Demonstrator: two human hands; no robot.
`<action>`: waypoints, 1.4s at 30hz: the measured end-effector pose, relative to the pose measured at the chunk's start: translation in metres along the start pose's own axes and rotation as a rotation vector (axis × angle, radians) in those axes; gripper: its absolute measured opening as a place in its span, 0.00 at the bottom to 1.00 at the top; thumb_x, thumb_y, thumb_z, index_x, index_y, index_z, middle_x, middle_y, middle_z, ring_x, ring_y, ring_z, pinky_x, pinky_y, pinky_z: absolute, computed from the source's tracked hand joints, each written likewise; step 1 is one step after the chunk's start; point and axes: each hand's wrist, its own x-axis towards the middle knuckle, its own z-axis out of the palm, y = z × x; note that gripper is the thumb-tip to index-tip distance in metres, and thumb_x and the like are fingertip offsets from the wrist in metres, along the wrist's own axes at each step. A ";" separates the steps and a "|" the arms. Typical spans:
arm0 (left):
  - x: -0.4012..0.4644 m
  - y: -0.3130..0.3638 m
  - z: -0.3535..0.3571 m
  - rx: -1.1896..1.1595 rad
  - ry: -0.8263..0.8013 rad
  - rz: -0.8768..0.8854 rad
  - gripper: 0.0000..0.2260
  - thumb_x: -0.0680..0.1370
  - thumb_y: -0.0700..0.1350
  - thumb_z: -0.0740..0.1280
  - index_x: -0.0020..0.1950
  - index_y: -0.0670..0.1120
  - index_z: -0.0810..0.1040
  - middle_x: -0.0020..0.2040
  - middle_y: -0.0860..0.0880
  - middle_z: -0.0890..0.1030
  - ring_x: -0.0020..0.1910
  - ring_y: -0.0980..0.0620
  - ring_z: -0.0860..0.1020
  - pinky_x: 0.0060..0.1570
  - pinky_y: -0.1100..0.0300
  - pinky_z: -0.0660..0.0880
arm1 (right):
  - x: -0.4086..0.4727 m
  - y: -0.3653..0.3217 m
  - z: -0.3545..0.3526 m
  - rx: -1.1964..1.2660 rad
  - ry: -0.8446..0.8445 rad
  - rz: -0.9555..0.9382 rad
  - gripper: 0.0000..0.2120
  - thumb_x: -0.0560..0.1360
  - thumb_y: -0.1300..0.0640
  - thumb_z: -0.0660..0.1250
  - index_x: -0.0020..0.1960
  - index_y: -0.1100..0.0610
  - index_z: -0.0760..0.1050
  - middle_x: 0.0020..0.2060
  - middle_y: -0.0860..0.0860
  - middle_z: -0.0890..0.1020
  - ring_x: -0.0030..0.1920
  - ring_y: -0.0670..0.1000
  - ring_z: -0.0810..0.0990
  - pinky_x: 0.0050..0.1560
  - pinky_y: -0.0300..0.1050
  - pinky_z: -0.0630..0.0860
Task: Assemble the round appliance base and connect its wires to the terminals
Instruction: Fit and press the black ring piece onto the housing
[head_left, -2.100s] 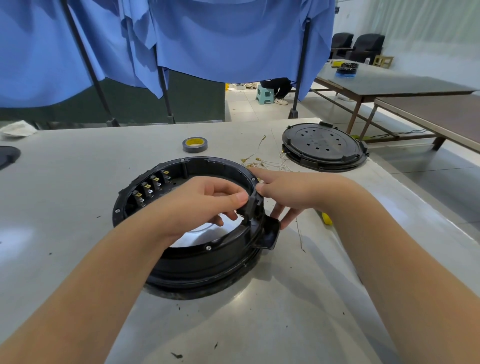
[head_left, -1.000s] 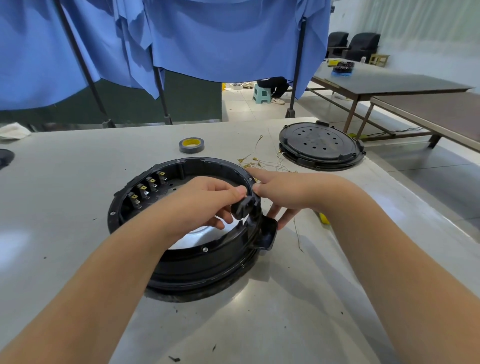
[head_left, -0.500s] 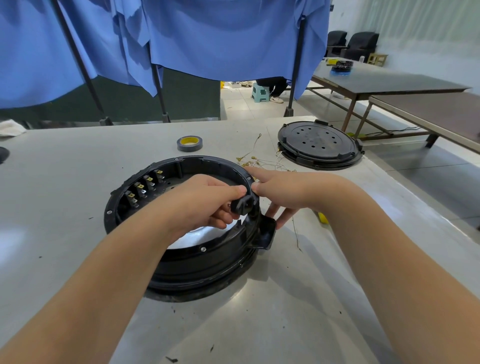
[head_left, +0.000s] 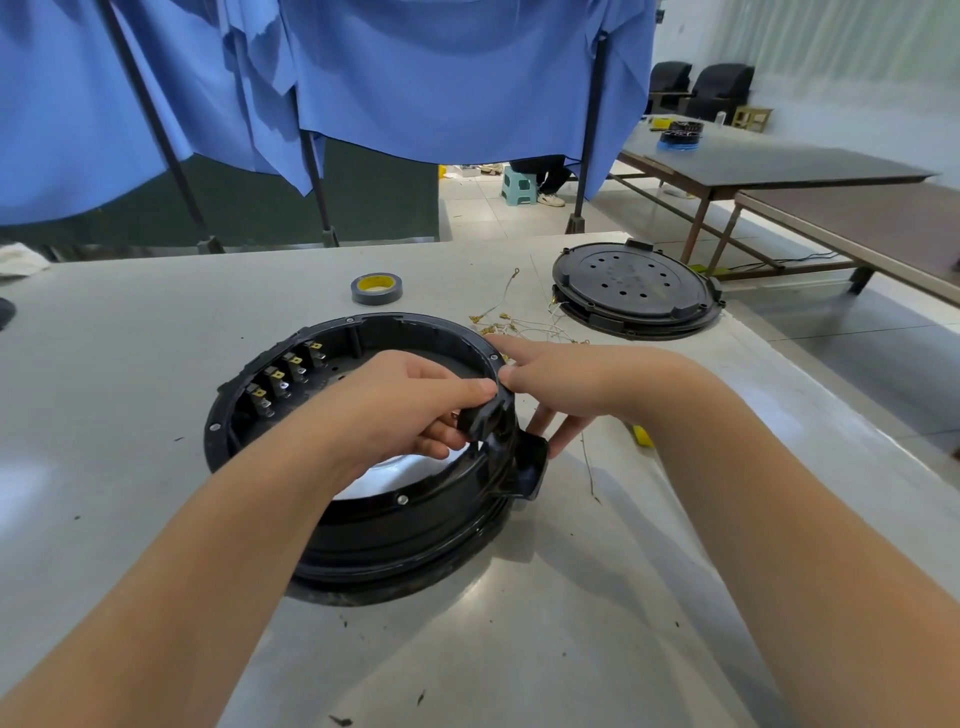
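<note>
Change: since the earlier frames the small black part (head_left: 480, 418) is tilting lower onto the base's rim, and both hands are hardly shifting.
Base: base (head_left: 363, 467) is lying on the desk (head_left: 130, 338), near the person, so both hands are reaching it easily.
Left hand: left hand (head_left: 400, 410) is arching over the opening, its grip clamped on the part.
Right hand: right hand (head_left: 566, 384) is steadying the rim from outside, thumb touching, other fingers spread apart.
Terminals: terminals (head_left: 285, 379) are standing bare at the far-left wall.
Wires: wires (head_left: 519, 325) are lying loose behind the base, probably waiting.
</note>
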 end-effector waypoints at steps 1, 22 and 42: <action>0.000 0.000 0.000 -0.003 0.002 -0.002 0.12 0.75 0.45 0.71 0.46 0.35 0.82 0.31 0.46 0.77 0.25 0.55 0.75 0.31 0.64 0.77 | 0.000 0.000 0.000 0.004 -0.002 -0.001 0.25 0.83 0.56 0.48 0.77 0.39 0.50 0.74 0.53 0.65 0.41 0.51 0.84 0.42 0.48 0.84; -0.002 -0.002 0.002 0.033 0.022 0.018 0.09 0.75 0.49 0.71 0.41 0.44 0.83 0.29 0.52 0.82 0.26 0.57 0.78 0.38 0.61 0.78 | 0.000 0.000 0.000 -0.001 -0.012 -0.019 0.23 0.83 0.56 0.49 0.76 0.42 0.54 0.71 0.54 0.69 0.41 0.52 0.84 0.43 0.49 0.84; -0.002 0.000 0.001 0.085 0.030 0.072 0.09 0.76 0.47 0.71 0.38 0.45 0.80 0.25 0.54 0.79 0.26 0.58 0.78 0.31 0.64 0.79 | -0.001 0.000 -0.001 0.016 -0.010 0.001 0.25 0.84 0.55 0.50 0.78 0.41 0.49 0.73 0.54 0.65 0.42 0.52 0.83 0.42 0.47 0.83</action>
